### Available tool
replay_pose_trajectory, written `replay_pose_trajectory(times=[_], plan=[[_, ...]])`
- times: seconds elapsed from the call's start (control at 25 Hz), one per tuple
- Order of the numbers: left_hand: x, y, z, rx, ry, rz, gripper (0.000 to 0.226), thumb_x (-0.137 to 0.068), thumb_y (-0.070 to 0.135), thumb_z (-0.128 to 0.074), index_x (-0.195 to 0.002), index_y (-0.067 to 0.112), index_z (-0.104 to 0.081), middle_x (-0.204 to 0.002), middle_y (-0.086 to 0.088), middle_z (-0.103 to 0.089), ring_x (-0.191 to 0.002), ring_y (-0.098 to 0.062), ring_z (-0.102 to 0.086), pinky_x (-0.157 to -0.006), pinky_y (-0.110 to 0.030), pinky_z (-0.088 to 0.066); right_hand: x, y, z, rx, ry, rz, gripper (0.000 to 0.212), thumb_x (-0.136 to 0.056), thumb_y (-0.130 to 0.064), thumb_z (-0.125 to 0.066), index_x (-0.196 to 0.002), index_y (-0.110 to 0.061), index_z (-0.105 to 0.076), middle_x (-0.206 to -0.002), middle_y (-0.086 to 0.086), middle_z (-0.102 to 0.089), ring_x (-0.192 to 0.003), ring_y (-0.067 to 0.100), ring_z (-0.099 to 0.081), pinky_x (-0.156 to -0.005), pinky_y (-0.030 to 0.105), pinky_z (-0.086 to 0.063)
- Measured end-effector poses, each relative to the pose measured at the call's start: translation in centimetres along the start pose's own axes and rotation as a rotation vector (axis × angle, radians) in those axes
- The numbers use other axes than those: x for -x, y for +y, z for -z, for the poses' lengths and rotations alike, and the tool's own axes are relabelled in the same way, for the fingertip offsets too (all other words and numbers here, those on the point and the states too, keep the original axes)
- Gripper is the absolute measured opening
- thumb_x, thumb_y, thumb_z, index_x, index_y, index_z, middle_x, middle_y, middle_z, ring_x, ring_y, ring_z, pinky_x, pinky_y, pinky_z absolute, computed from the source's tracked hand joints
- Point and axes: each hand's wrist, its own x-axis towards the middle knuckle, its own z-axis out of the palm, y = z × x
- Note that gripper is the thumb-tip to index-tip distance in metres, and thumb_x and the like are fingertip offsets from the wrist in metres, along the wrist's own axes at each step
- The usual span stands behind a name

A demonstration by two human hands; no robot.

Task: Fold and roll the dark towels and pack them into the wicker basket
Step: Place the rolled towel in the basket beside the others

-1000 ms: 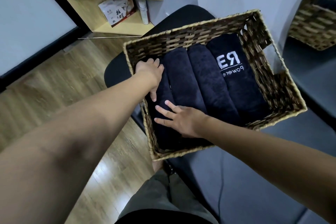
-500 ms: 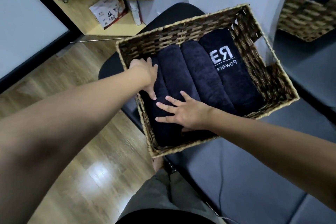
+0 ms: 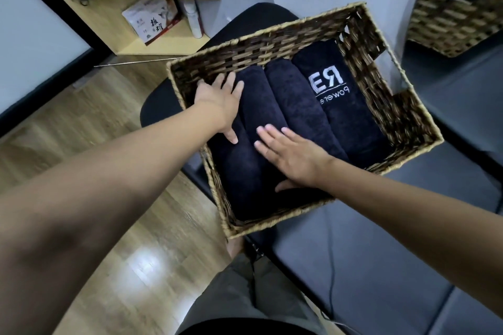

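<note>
A rectangular wicker basket [image 3: 272, 43] stands on a grey cushioned surface, with several rolled dark towels lying side by side in it. The rightmost towel [image 3: 351, 117] carries white lettering. My left hand [image 3: 220, 102] lies flat with straight fingers on the far end of the leftmost towel [image 3: 239, 171], against the basket's left wall. My right hand [image 3: 294, 158] presses flat, fingers spread, on the near part of the second towel [image 3: 258, 100]. A third roll [image 3: 299, 109] lies untouched between them and the lettered one.
A second wicker basket [image 3: 451, 22] stands at the far right on the grey seat [image 3: 381, 253]. A wooden shelf [image 3: 114, 27] with a box, bottles and keys stands at the back left on the wood floor [image 3: 109, 226]. A black chair [image 3: 261, 12] sits behind the basket.
My right hand has slid from the leftmost roll up and right onto the second roll. My left hand has flattened at the far left end. The view has shifted a little.
</note>
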Motion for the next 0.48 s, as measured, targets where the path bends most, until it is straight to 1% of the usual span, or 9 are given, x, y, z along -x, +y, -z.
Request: replay_pose_trajectory(times=[0.04, 0.08, 0.12, 0.2, 0.32, 0.4, 0.48], plan=[[-0.5, 0.1, -0.3, 0.012, 0.066, -0.061, 0.149, -0.059, 0.083, -0.074, -0.159, 0.018, 0.017, -0.168, -0.004, 0.019, -0.156, -0.025, 0.011, -0.122, -0.054, -0.017, 0.5, 0.5, 0.0, -0.031, -0.044, -0.085, 0.116, -0.084, -0.073, -0.056, -0.16, -0.007, 0.0, -0.167, 0.019, 0.011, -0.155, 0.033, 0.006, -0.126, 0.047, -0.011], [-1.0, 0.5, -0.4, 0.011, 0.106, -0.128, 0.152, -0.057, 0.083, -0.074, -0.159, 0.018, 0.017, -0.167, -0.003, 0.022, -0.155, -0.023, 0.014, -0.124, -0.053, -0.013, 0.7, 0.7, -0.1, -0.07, -0.099, -0.134, 0.116, -0.086, -0.074, -0.052, -0.16, -0.006, 0.005, -0.166, 0.019, 0.016, -0.155, 0.033, 0.009, -0.126, 0.045, -0.011], [-1.7, 1.1, -0.6, 0.011, 0.111, -0.181, 0.153, -0.056, 0.084, -0.075, -0.159, 0.016, 0.016, -0.167, -0.003, 0.022, -0.155, -0.022, 0.016, -0.125, -0.052, -0.011, 0.4, 0.6, -0.2, -0.116, -0.133, -0.15, 0.115, -0.088, -0.072, -0.053, -0.159, -0.005, 0.007, -0.166, 0.018, 0.019, -0.155, 0.032, 0.01, -0.126, 0.043, -0.01], [-2.8, 2.1, -0.7, 0.065, 0.066, -0.216, 0.155, -0.055, 0.082, -0.076, -0.16, 0.013, 0.015, -0.167, -0.003, 0.022, -0.154, -0.022, 0.018, -0.125, -0.051, -0.012, -0.6, 0.3, -0.4, -0.262, -0.144, -0.148, 0.114, -0.088, -0.064, -0.061, -0.16, -0.006, 0.006, -0.166, 0.014, 0.021, -0.155, 0.031, 0.012, -0.126, 0.04, -0.013], [-4.2, 2.4, -0.2, 0.146, -0.007, -0.222, 0.149, -0.059, 0.077, -0.078, -0.16, 0.014, 0.012, -0.167, -0.001, 0.021, -0.154, -0.021, 0.019, -0.124, -0.053, -0.018, -1.5, 1.9, -1.1, -0.559, -0.115, -0.155, 0.107, -0.087, -0.052, -0.072, -0.162, -0.012, -0.006, -0.168, 0.004, 0.016, -0.155, 0.023, 0.011, -0.125, 0.042, -0.018], [-4.2, 2.1, 1.2, 0.139, -0.043, -0.233, 0.142, -0.064, 0.078, -0.074, -0.161, 0.015, 0.008, -0.168, 0.001, 0.017, -0.155, -0.02, 0.014, -0.122, -0.055, -0.022, -0.9, 2.9, -0.8, -0.673, -0.112, -0.148, 0.105, -0.086, -0.05, -0.075, -0.162, -0.017, -0.011, -0.169, -0.002, 0.013, -0.155, 0.017, 0.01, -0.126, 0.041, -0.015], [-3.8, 1.5, 2.4, 0.062, -0.014, -0.238, 0.131, -0.07, 0.083, -0.064, -0.162, 0.017, 0.001, -0.17, 0.001, 0.007, -0.157, -0.022, 0.0, -0.121, -0.053, -0.027, -0.1, 3.3, -0.5, -0.61, -0.115, -0.119, 0.109, -0.084, -0.058, -0.072, -0.162, -0.021, -0.007, -0.168, -0.003, 0.014, -0.155, 0.017, 0.012, -0.127, 0.038, -0.008]])
